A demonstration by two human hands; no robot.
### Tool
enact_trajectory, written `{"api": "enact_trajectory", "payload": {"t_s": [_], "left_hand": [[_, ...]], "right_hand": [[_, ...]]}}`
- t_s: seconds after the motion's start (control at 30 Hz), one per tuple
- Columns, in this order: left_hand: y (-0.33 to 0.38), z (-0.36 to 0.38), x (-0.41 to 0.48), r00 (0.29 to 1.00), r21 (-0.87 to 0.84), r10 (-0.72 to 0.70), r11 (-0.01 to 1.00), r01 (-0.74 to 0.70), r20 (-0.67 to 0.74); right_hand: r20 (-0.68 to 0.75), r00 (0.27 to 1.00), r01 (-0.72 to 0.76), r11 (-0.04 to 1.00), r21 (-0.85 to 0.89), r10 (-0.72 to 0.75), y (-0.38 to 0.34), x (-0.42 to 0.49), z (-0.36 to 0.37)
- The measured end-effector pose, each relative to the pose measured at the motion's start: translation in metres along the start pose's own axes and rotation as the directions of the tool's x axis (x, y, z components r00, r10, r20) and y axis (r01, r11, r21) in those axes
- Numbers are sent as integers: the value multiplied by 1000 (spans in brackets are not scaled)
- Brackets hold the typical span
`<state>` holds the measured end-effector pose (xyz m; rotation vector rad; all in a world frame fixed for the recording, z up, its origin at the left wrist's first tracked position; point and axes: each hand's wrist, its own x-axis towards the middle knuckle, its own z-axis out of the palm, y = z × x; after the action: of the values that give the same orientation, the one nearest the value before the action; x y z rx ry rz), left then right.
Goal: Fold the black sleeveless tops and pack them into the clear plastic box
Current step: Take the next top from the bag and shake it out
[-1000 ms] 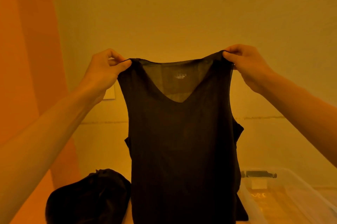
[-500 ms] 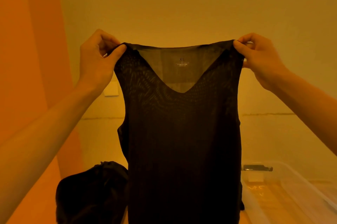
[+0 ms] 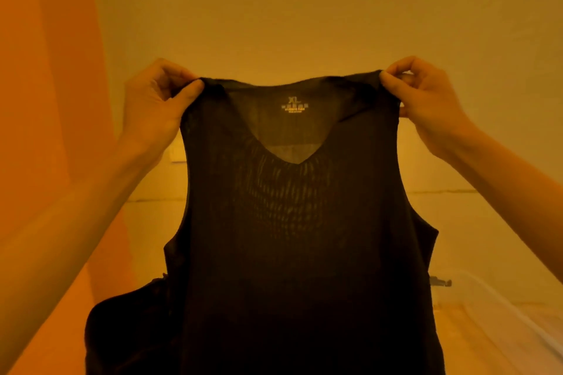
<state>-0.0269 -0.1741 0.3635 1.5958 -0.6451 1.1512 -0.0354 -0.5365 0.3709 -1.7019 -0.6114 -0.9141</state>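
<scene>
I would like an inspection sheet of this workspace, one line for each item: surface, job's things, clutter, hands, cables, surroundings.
surface: mostly hidden; a wood-toned patch shows lower right.
job's things: black sleeveless top held up, unfolded, XL label visible; dark heap of fabric lower left; clear plastic box lower right, partly hidden by the top.
clutter: nothing seen.
hands: left hand and right hand each pinch one shoulder of the top.
cables: nothing seen.
surroundings: plain wall behind; orange panel at left.
</scene>
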Motion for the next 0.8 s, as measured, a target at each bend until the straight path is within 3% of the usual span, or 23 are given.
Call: {"api": "enact_trajectory", "payload": {"t_s": [0.17,0.37,0.57,0.8], "left_hand": [[-101,29,-39,966,139,-225,968,207,126],[-271,87,-134,827,341,-530,825,451,190],[-423,121,-224,717,540,-670,683,492,194],[-495,147,-267,657,579,-728,626,522,195]], "right_hand": [[89,951,-288,954,-83,295,109,-15,31],[67,798,-552,772,-315,599,295,-72,102],[31,704,-552,574,-606,710,445,-117,159],[20,578,-605,445,-660,815,528,-145,177]]}}
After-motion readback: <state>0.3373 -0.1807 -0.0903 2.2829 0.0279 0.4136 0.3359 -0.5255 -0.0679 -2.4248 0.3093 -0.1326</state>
